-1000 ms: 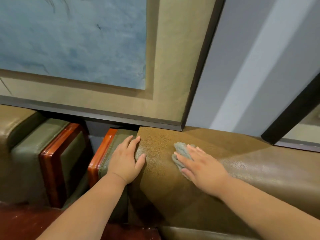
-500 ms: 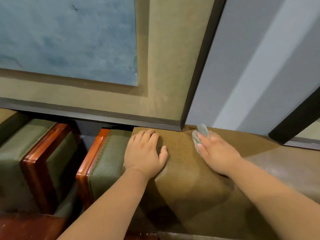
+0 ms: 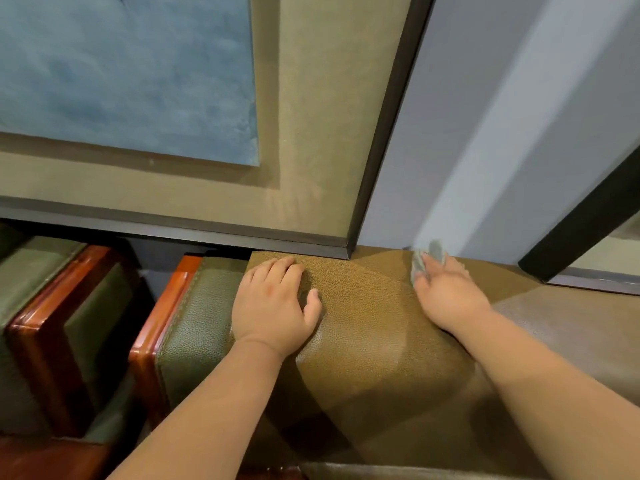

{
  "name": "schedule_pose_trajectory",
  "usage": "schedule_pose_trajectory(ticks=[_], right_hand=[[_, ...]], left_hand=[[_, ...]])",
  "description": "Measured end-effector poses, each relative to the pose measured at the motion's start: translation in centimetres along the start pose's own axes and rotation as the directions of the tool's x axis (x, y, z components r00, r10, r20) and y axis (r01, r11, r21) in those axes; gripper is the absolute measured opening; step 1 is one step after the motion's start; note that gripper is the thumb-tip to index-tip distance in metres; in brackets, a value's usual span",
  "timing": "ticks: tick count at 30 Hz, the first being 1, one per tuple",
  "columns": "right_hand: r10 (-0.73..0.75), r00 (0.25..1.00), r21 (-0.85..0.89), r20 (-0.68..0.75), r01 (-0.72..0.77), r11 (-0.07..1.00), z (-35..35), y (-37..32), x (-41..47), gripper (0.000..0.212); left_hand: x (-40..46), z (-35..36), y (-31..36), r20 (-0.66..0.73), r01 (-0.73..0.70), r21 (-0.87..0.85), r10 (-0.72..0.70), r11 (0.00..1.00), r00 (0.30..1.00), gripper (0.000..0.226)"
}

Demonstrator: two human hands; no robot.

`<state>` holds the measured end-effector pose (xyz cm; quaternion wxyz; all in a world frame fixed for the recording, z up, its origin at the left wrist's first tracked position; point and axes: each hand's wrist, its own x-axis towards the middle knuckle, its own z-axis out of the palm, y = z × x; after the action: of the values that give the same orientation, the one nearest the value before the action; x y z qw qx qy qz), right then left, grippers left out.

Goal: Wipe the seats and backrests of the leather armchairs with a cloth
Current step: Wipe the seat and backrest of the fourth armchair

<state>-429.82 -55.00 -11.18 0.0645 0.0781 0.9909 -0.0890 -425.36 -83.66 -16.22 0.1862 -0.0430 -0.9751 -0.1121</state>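
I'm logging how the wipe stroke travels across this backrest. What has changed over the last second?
The right hand slid the grey cloth from the front of the backrest top up to its back edge by the wall. The left hand shifted from the backrest's left corner onto its top. No grasp changed: right fingers press the cloth flat, and the left hand rests flat.

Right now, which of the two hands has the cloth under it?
The right hand, at the top edge of the tan leather backrest by the wall. The small grey cloth shows under its fingers. The left hand lies bare on the backrest's left end.
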Motion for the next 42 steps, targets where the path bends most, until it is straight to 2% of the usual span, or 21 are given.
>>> schedule_pose_trajectory(ticks=[2, 3, 5, 7, 9, 12, 14, 15, 18, 21, 23, 24, 26, 28, 29, 30, 33, 36, 38, 40, 42], right_hand=[[-0.033, 0.999, -0.079, -0.013, 0.032, 0.996, 1.2, -2.1, -1.9, 0.054], [-0.172, 0.984, -0.115, -0.042, 0.166, 0.979, 2.2, -3.5, -3.8, 0.054], [-0.477, 0.876, -0.133, -0.063, 0.467, 0.874, 3.7, -5.4, -8.3, 0.053], [-0.626, 0.78, -0.118, 0.006, 0.622, 0.774, 3.7, -4.2, -9.6, 0.054], [-0.566, 0.823, -0.162, -0.046, 0.553, 0.817, 3.1, -0.9, -8.0, 0.055], [-0.139, 0.962, -0.001, -0.235, 0.143, 0.99, 1.8, 4.1, -5.2, 0.053], [0.088, 0.967, 0.068, -0.237, -0.074, 0.995, 1.8, 4.7, -4.7, 0.053], [0.111, 0.964, 0.05, -0.242, -0.102, 0.994, 2.3, 4.1, -5.0, 0.054], [-0.189, 0.936, -0.111, -0.298, 0.163, 0.98, 4.9, 0.1, -8.8, 0.055], [-0.635, 0.755, -0.237, -0.165, 0.595, 0.768, 6.4, -0.1, -11.7, 0.052], [-0.722, 0.671, -0.302, -0.168, 0.662, 0.686, 6.1, 3.5, -10.0, 0.05], [-0.65, 0.724, -0.273, -0.23, 0.593, 0.757, 5.6, 5.2, -9.2, 0.047], [-0.293, 0.889, -0.084, -0.353, 0.282, 0.956, 3.9, 7.8, -8.3, 0.042], [0.069, 0.914, 0.093, -0.399, -0.034, 0.995, 3.4, 8.0, -8.1, 0.045], [0.115, 0.91, 0.101, -0.398, -0.081, 0.992, 3.5, 7.1, -8.4, 0.045], [0.071, 0.917, 0.072, -0.392, -0.046, 0.996, 3.9, 5.7, -8.9, 0.044], [-0.294, 0.92, -0.056, -0.261, 0.289, 0.956, 6.1, 1.2, -11.3, 0.05], [-0.552, 0.823, -0.178, -0.137, 0.527, 0.831, 5.6, 2.1, -11.6, 0.054], [-0.453, 0.876, -0.196, -0.163, 0.422, 0.885, 4.5, 5.0, -10.7, 0.052], [-0.115, 0.959, -0.057, -0.26, 0.104, 0.993, 3.2, 8.1, -9.7, 0.055], [0.116, 0.957, 0.02, -0.266, -0.115, 0.993, 2.4, 9.1, -9.2, 0.064]], left_hand=[[0.0, 0.1, 0.0, 0.003, 0.003, 0.002, -0.003, 1.0, 1.0, 0.055], [0.0, 0.2, 0.0, -0.002, 0.003, 0.002, -0.003, 1.0, 1.0, 0.054], [0.0, 0.2, 0.0, -0.012, 0.003, -0.009, -0.003, 1.0, 1.0, 0.054], [-0.1, 0.2, -0.1, -0.023, 0.0, -0.017, 0.0, 1.0, 1.0, 0.053], [-0.2, 0.2, -0.1, -0.019, 0.001, -0.018, -0.001, 1.0, 1.0, 0.054], [-0.3, 0.1, -0.1, -0.021, 0.006, -0.013, -0.006, 1.0, 1.0, 0.054], [-0.2, 0.1, 0.0, -0.009, 0.005, -0.017, -0.005, 1.0, 1.0, 0.053], [-0.3, 0.0, 0.0, -0.007, 0.004, -0.019, -0.004, 1.0, 1.0, 0.053], [-0.3, -0.1, 0.1, -0.015, 0.005, -0.015, -0.006, 1.0, 1.0, 0.052], [-0.4, -0.2, 0.1, -0.032, 0.006, -0.026, -0.006, 1.0, 0.999, 0.048], [-0.5, -0.2, 0.1, -0.035, 0.001, -0.037, -0.002, 0.999, 0.999, 0.048], [-0.5, -0.2, 0.1, -0.041, -0.002, -0.039, 0.001, 0.999, 0.999, 0.048], [-0.6, -0.2, 0.1, -0.061, -0.007, -0.035, 0.005, 0.999, 0.998, 0.048], [-0.5, -0.1, 0.1, -0.059, -0.01, -0.032, 0.008, 0.999, 0.998, 0.048], [-0.5, -0.1, 0.1, -0.053, -0.009, -0.034, 0.007, 0.999, 0.999, 0.048], [-0.5, -0.1, 0.1, -0.052, -0.009, -0.034, 0.007, 0.999, 0.999, 0.048], [-0.6, 0.0, 0.1, -0.079, -0.014, -0.037, 0.011, 0.999, 0.997, 0.046], [-0.5, -0.2, 0.1, -0.056, -0.017, -0.018, 0.016, 1.0, 0.998, 0.048], [-0.5, -0.5, 0.2, 0.006, -0.027, 0.024, 0.027, 0.999, 1.0, 0.052], [-0.6, -1.0, 0.3, 0.047, -0.079, 0.063, 0.076, 0.995, 0.996, 0.055], [-0.4, -1.7, 1.0, 0.116, -0.166, 0.065, 0.158, 0.984, 0.981, 0.061]])
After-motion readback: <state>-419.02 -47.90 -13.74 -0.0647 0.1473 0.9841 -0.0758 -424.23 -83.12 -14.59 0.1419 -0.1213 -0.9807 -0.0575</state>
